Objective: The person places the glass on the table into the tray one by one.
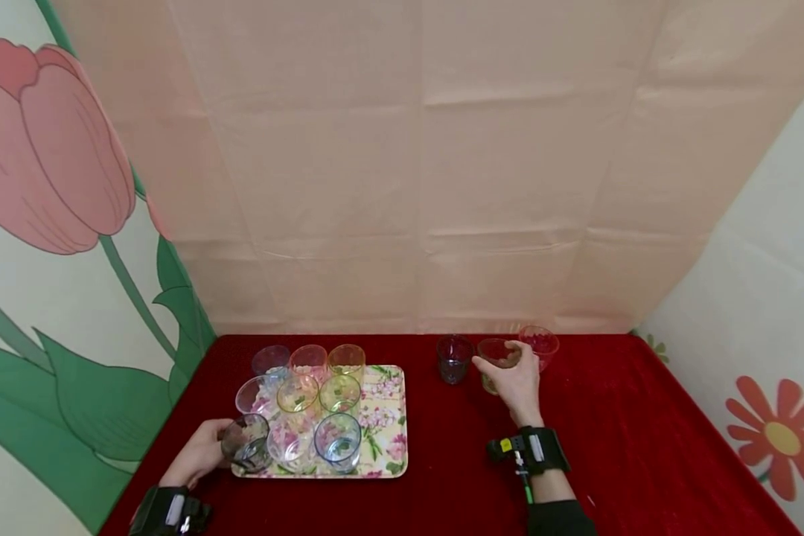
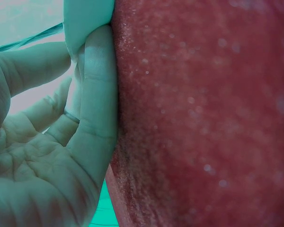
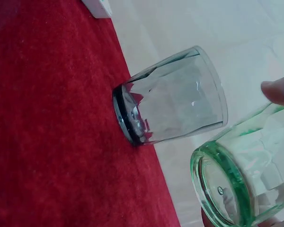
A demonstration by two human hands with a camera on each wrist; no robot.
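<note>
My right hand [image 1: 512,376] grips a green-tinted drinking glass [image 3: 246,175], thumb and fingers round its sides. In the right wrist view its thick base shows, raised off the red cloth. Beside it a smoky grey glass [image 3: 175,99] stands upright on the cloth; a pink glass [image 1: 540,344] is on the other side, partly behind the hand. My left hand [image 1: 201,450] is at the left front corner of the floral tray [image 1: 385,417], pinching its pale rim [image 2: 87,23] between thumb and fingers. A grey glass [image 1: 246,444] on that corner partly hides the fingertips.
Several tinted glasses crowd the tray's left and middle, among them a blue glass [image 1: 338,444] in front and a yellow glass [image 1: 346,361] at the back. A red cloth [image 1: 442,461] covers the table, and a beige sheet [image 1: 415,186] hangs behind it.
</note>
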